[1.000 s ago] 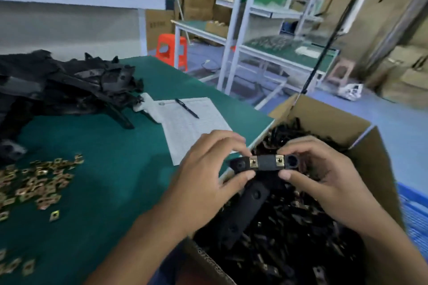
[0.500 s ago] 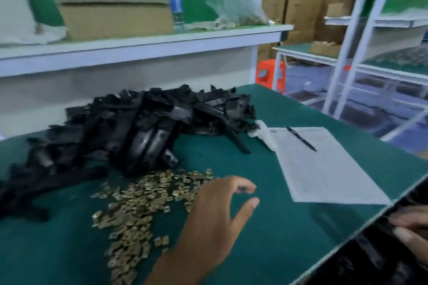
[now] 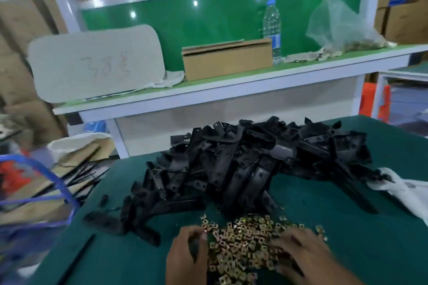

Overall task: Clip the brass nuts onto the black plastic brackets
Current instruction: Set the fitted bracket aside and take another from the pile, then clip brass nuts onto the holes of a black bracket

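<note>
A heap of small square brass nuts point(image 3: 252, 240) lies on the green table point(image 3: 361, 245) in front of me. Behind it rises a big pile of black plastic brackets point(image 3: 243, 169). My left hand point(image 3: 187, 257) is at the heap's left edge, with its fingers curled and the fingertips drawn together on a brass nut; motion blur hides the detail. My right hand point(image 3: 301, 254) lies on the heap's right side with its fingers spread over the nuts. Neither hand holds a bracket.
A few loose brackets point(image 3: 104, 220) lie left of the pile. A white cloth point(image 3: 405, 190) lies at the right. Beyond the table's left edge there is a blue basket point(image 3: 46, 180). A shelf behind carries a cardboard box point(image 3: 227, 60), a water bottle point(image 3: 272, 30) and a plastic bag point(image 3: 340, 28).
My view swung left from the carton of finished parts to the table. The bracket I held is gone from my hands. Both hands have come down onto the nut heap.
</note>
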